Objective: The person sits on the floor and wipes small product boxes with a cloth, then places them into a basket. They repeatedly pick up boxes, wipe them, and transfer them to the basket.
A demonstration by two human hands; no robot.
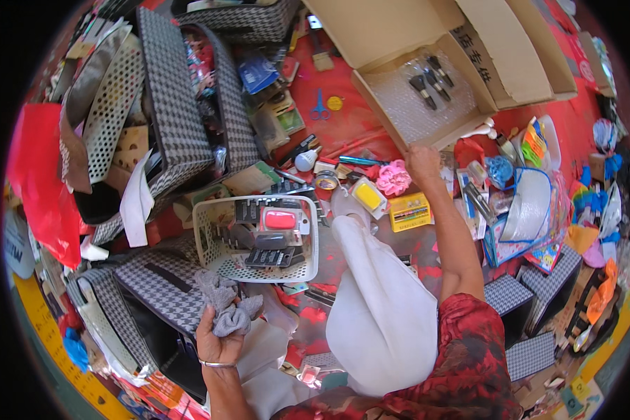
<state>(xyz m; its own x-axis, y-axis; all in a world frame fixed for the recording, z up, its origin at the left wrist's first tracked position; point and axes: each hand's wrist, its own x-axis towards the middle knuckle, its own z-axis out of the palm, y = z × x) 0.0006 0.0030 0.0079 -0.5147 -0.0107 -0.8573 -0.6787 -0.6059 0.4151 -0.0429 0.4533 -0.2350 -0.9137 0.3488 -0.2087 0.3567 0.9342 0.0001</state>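
My left hand [218, 344], with a bangle at the wrist, is closed round a crumpled grey cloth [232, 313] at the lower left. Reaching forward, my right hand [424, 168] is closed at the near edge of an open cardboard box [379, 113]; its fingertips are partly hidden. Inside the box, makeup brushes [430, 84] lie on bubble wrap. Just left of that hand sits a pink flower ornament [393, 178], with a yellow box [409, 212] nearer to me. A white basket [313, 241] holding black packs and a red packaged item [280, 220] stands between my hands.
Houndstooth storage boxes [175, 98] crowd the left, and more [509, 294] stand at the right. Blue scissors [320, 106] and a paintbrush [321, 59] lie on the red cloth [360, 129]. Plastic-wrapped goods [528, 210] are heaped right of my arm.
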